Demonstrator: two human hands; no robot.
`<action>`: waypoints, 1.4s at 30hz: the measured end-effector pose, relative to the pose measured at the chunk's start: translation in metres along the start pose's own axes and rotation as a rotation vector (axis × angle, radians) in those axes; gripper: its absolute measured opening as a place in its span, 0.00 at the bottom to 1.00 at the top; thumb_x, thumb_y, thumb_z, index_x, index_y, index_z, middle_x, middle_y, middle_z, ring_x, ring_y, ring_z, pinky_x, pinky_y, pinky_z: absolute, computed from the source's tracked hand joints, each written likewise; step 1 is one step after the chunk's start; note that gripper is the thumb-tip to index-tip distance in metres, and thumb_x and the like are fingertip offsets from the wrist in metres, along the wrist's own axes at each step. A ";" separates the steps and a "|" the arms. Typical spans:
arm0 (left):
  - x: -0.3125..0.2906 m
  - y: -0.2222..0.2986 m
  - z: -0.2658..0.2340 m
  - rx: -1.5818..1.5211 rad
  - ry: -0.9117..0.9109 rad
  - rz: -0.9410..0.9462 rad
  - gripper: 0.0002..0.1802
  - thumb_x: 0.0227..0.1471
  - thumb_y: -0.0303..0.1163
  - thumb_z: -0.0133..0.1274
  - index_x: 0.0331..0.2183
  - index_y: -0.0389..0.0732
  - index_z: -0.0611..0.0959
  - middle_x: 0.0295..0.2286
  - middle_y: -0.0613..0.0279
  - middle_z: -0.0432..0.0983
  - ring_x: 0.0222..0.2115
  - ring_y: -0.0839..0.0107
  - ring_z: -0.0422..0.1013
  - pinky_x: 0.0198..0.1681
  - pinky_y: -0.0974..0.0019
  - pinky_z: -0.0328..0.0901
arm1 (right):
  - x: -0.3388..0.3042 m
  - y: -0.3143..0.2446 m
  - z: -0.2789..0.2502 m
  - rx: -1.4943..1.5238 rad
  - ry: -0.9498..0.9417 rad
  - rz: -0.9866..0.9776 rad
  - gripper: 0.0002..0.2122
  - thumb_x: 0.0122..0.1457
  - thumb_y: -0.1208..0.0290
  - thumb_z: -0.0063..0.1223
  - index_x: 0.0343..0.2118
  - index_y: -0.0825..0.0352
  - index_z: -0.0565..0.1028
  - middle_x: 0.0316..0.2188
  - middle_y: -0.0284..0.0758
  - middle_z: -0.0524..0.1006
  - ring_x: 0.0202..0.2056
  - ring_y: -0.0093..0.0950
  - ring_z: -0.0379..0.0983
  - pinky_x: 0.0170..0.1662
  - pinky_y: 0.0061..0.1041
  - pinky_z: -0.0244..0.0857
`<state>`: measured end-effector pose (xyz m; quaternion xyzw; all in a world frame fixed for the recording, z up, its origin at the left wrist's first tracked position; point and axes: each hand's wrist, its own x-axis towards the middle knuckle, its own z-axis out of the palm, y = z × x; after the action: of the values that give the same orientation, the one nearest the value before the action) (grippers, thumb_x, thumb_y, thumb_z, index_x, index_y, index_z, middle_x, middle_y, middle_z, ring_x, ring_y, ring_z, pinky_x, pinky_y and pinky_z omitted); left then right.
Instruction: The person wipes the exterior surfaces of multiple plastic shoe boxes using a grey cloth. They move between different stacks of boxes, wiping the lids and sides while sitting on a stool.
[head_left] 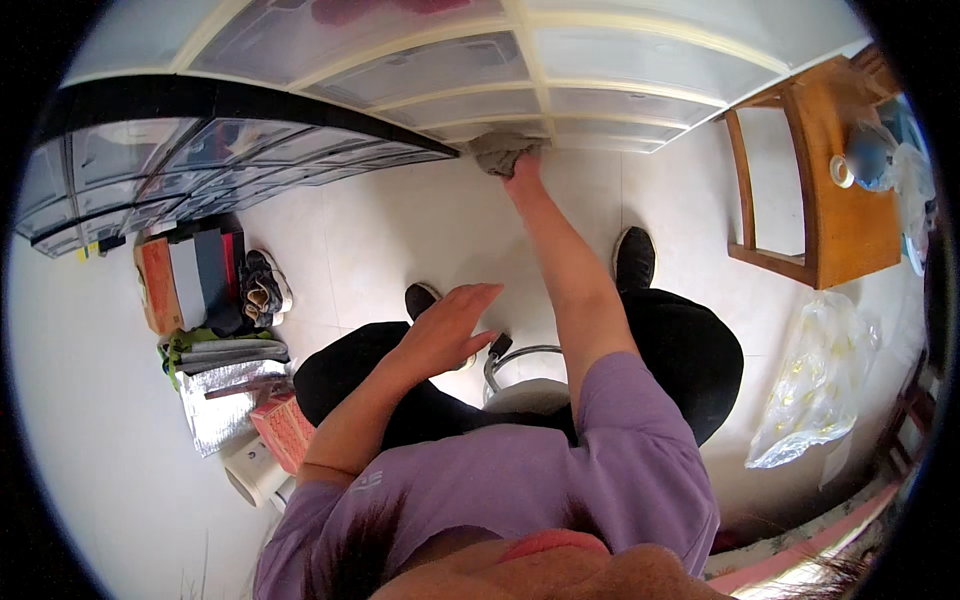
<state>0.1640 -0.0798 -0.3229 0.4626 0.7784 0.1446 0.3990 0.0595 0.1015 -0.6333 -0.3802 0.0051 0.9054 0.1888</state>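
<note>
- At the foot of the white drawer unit point(560, 95), the right hand point(522, 172) is extended forward with its fingers closed on a grey cloth point(497, 152).
- Cloth position: bunched at the lowest drawer front, where the white unit meets the black-framed drawer unit point(190, 150); it touches the drawer edge and hangs just above the floor point(400, 220).
- Right arm: straight, reaching out from a purple sleeve point(630, 420) over the right knee.
- Left hand point(447, 325): fingers open and slightly spread, palm down, gripping nothing. It hovers above the left knee, near a black shoe point(421, 298); contact with the knee cannot be determined.
- Seat: the person sits on a stool point(520, 385) with a metal frame, visible between the legs, which are in black trousers point(690, 350).
- Second black shoe point(634, 258): flat on the floor, just right of the right forearm.
- Left side: a stack of boxes and folded fabrics point(200, 285), a silver foil bag point(220, 400) and a red box point(285, 428) lie against the wall, well apart from both hands.
- Right side: a wooden table point(840, 210) carries a blue container point(868, 155); a clear plastic bag point(820, 380) lies on the floor below it.
</note>
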 end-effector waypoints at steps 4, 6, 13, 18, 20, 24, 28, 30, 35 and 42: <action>-0.006 0.003 -0.003 0.018 0.015 0.002 0.33 0.49 0.35 0.54 0.54 0.37 0.62 0.51 0.48 0.63 0.53 0.53 0.59 0.55 0.58 0.57 | 0.003 0.010 0.005 -0.026 -0.108 -0.017 0.19 0.65 0.58 0.32 0.56 0.60 0.61 0.56 0.33 0.62 0.55 0.34 0.61 0.56 0.36 0.61; -0.012 0.003 -0.005 0.015 0.016 -0.014 0.33 0.50 0.36 0.54 0.55 0.37 0.62 0.52 0.48 0.62 0.53 0.53 0.59 0.55 0.58 0.57 | 0.007 0.000 -0.008 0.012 -0.075 -0.074 0.20 0.65 0.57 0.31 0.56 0.59 0.60 0.56 0.33 0.62 0.55 0.35 0.60 0.57 0.38 0.59; -0.038 -0.002 0.007 -0.003 0.034 0.002 0.33 0.49 0.36 0.54 0.54 0.37 0.62 0.51 0.49 0.62 0.53 0.54 0.59 0.56 0.58 0.57 | 0.014 -0.013 -0.026 -0.097 -0.105 -0.226 0.22 0.65 0.58 0.24 0.57 0.64 0.59 0.59 0.37 0.58 0.58 0.37 0.56 0.59 0.41 0.53; -0.049 -0.003 0.012 -0.015 -0.021 0.055 0.34 0.48 0.35 0.55 0.54 0.37 0.62 0.52 0.50 0.62 0.54 0.55 0.59 0.56 0.57 0.56 | 0.023 0.059 0.011 -0.031 -0.171 -0.051 0.22 0.64 0.54 0.32 0.56 0.60 0.60 0.57 0.33 0.60 0.55 0.39 0.58 0.56 0.44 0.57; -0.054 -0.005 0.016 0.022 -0.024 0.085 0.34 0.48 0.35 0.55 0.55 0.37 0.62 0.52 0.50 0.62 0.53 0.54 0.59 0.56 0.57 0.57 | 0.021 0.085 0.022 -0.207 -0.142 0.015 0.23 0.64 0.54 0.32 0.58 0.61 0.58 0.58 0.32 0.58 0.56 0.38 0.56 0.59 0.40 0.53; -0.066 -0.011 0.017 0.059 -0.045 0.118 0.35 0.48 0.35 0.56 0.55 0.37 0.62 0.51 0.50 0.62 0.53 0.54 0.59 0.55 0.57 0.58 | -0.025 0.086 0.051 -0.366 -0.162 0.032 0.22 0.64 0.56 0.32 0.58 0.61 0.58 0.58 0.32 0.59 0.57 0.35 0.55 0.60 0.37 0.51; -0.074 -0.008 0.016 0.069 0.023 0.194 0.35 0.48 0.35 0.55 0.55 0.38 0.62 0.51 0.50 0.62 0.52 0.54 0.60 0.54 0.57 0.58 | -0.019 0.023 0.042 0.118 -0.090 -0.286 0.16 0.62 0.70 0.39 0.52 0.66 0.64 0.51 0.39 0.66 0.52 0.36 0.63 0.55 0.37 0.61; -0.082 -0.008 0.016 0.088 0.054 0.157 0.35 0.49 0.36 0.55 0.55 0.38 0.61 0.51 0.50 0.62 0.52 0.55 0.60 0.54 0.56 0.58 | -0.048 -0.001 0.061 -0.045 -0.183 -0.499 0.21 0.60 0.67 0.40 0.58 0.58 0.57 0.56 0.35 0.59 0.55 0.33 0.57 0.57 0.38 0.57; -0.084 -0.006 0.019 0.102 0.067 0.191 0.34 0.49 0.35 0.55 0.55 0.38 0.62 0.51 0.50 0.62 0.52 0.55 0.60 0.54 0.56 0.58 | -0.108 0.008 0.103 -0.133 0.096 -0.596 0.27 0.57 0.74 0.44 0.58 0.54 0.48 0.55 0.36 0.59 0.53 0.35 0.60 0.54 0.43 0.59; -0.079 -0.007 0.015 0.167 -0.084 0.135 0.32 0.47 0.37 0.55 0.53 0.38 0.65 0.47 0.50 0.67 0.50 0.55 0.63 0.52 0.56 0.60 | -0.107 0.060 0.124 -0.144 0.088 -0.169 0.15 0.58 0.72 0.43 0.49 0.63 0.66 0.50 0.38 0.68 0.53 0.36 0.62 0.58 0.36 0.55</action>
<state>0.1914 -0.1518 -0.2981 0.5512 0.7375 0.0864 0.3806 0.0221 0.0286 -0.4797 -0.4312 -0.0837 0.8667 0.2362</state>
